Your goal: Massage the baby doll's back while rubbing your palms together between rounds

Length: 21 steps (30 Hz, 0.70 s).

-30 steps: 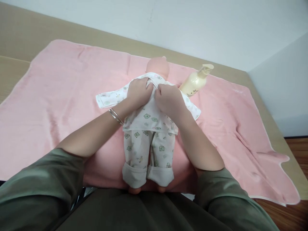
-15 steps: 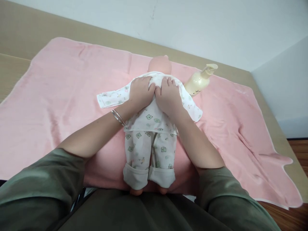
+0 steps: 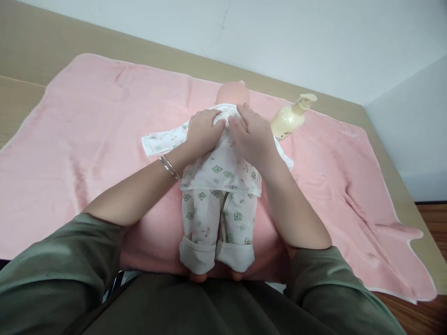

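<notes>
A baby doll (image 3: 233, 93) lies with its head away from me, dressed in a white patterned top (image 3: 220, 174) and matching trousers (image 3: 200, 214) with turned-up cuffs. My left hand (image 3: 204, 132) rests on the left of the upper top, its fingers flat and the thumb apart. On the right side, my right hand (image 3: 252, 135) touches the top near the neck with its fingertips, the palm slightly raised and the thumb apart from the fingers. Neither hand grips anything visible. Part of the doll's right-hand sleeve is hidden behind my right hand.
Under the doll spreads a pink blanket (image 3: 115, 121) with wrinkles, on a wooden table (image 3: 31, 35). A pale yellow pump bottle (image 3: 289, 120) stands just right of the doll's shoulder. A white wall (image 3: 279, 42) rises behind the table.
My right hand has shifted slightly right and lifted at the palm, turning so that its fingers point toward the doll's neck. My left hand has barely moved.
</notes>
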Each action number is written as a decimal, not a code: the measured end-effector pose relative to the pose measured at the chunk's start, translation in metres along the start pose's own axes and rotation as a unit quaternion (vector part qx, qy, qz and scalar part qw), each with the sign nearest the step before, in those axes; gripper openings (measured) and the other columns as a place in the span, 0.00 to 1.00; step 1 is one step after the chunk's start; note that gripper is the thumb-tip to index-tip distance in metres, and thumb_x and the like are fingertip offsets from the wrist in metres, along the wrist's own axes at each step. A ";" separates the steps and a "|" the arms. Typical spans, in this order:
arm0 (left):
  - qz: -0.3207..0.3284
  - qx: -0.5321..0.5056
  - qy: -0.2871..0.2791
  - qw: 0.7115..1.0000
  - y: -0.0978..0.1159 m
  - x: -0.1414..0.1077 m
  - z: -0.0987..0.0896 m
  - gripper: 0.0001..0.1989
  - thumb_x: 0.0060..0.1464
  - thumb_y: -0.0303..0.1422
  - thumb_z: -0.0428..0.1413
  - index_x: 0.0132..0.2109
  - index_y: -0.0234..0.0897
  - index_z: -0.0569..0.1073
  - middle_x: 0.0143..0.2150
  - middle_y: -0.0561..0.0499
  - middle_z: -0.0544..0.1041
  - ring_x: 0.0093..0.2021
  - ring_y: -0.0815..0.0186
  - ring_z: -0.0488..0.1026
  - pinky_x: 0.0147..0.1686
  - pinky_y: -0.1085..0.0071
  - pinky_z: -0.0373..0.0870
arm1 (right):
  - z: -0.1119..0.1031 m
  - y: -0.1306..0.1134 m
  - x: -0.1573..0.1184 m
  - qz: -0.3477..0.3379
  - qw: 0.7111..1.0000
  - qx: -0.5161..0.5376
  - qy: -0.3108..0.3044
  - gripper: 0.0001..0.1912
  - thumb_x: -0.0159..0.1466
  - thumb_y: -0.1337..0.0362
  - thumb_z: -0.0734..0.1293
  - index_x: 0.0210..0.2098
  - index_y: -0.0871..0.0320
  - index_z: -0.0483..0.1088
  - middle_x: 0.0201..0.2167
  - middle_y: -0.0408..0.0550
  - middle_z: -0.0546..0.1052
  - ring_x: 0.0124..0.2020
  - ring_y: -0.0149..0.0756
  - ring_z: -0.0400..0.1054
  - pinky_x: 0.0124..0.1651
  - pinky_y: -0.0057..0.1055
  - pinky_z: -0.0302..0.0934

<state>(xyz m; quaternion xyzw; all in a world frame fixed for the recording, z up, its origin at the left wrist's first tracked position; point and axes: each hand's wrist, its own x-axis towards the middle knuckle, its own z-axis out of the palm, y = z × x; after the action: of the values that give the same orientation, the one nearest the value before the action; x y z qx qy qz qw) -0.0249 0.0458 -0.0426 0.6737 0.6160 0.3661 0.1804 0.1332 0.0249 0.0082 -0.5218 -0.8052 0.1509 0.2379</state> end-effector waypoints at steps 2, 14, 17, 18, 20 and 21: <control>-0.031 -0.026 0.013 0.999 0.002 0.003 -0.007 0.13 0.60 0.32 0.50 0.42 0.39 0.79 0.51 0.44 0.84 0.56 0.52 0.77 0.61 0.55 0.72 | 0.013 0.000 0.001 -0.006 0.999 -0.042 0.020 0.26 0.77 0.55 0.54 0.67 0.58 0.66 0.74 0.58 0.65 0.80 0.55 0.51 0.79 0.60 0.51; -0.031 0.034 0.000 0.999 0.003 0.001 -0.012 0.15 0.62 0.32 0.46 0.39 0.42 0.78 0.42 0.46 0.83 0.44 0.55 0.76 0.50 0.56 0.75 | 0.013 -0.020 -0.006 0.008 0.994 -0.112 0.017 0.30 0.76 0.63 0.51 0.75 0.52 0.60 0.82 0.46 0.50 0.84 0.46 0.33 0.84 0.59 0.36; -0.020 0.045 -0.004 0.999 0.001 0.003 -0.013 0.15 0.63 0.33 0.47 0.40 0.43 0.79 0.45 0.46 0.84 0.47 0.54 0.77 0.51 0.56 0.75 | 0.020 -0.018 -0.004 0.017 0.993 -0.114 -0.032 0.31 0.75 0.64 0.52 0.75 0.57 0.59 0.81 0.53 0.53 0.83 0.53 0.39 0.83 0.66 0.37; -0.016 0.048 -0.007 0.999 0.000 0.004 -0.014 0.15 0.63 0.34 0.47 0.40 0.43 0.80 0.46 0.46 0.85 0.47 0.54 0.77 0.51 0.56 0.75 | 0.022 -0.017 -0.004 0.013 0.993 -0.110 -0.049 0.30 0.74 0.64 0.53 0.74 0.58 0.60 0.80 0.55 0.54 0.83 0.54 0.42 0.82 0.67 0.38; -0.011 0.051 -0.013 0.999 -0.001 0.005 -0.014 0.15 0.63 0.34 0.47 0.40 0.43 0.80 0.45 0.46 0.85 0.46 0.55 0.77 0.49 0.57 0.75 | 0.021 -0.019 -0.005 -0.003 0.994 -0.096 -0.056 0.30 0.74 0.64 0.53 0.73 0.58 0.62 0.80 0.55 0.56 0.82 0.53 0.46 0.81 0.67 0.42; -0.011 0.051 -0.015 0.999 -0.001 0.005 -0.014 0.15 0.62 0.34 0.47 0.40 0.43 0.80 0.44 0.46 0.85 0.44 0.55 0.77 0.48 0.57 0.75 | 0.018 -0.020 -0.007 -0.011 0.995 -0.088 -0.048 0.30 0.74 0.64 0.52 0.73 0.56 0.62 0.80 0.53 0.56 0.82 0.52 0.46 0.81 0.65 0.44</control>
<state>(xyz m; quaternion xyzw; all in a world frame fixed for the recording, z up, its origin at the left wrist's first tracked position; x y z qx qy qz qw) -0.0358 0.0483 -0.0326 0.6809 0.6384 0.3219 0.1588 0.1102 0.0107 0.0014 -0.5239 -0.8315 0.1019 0.1543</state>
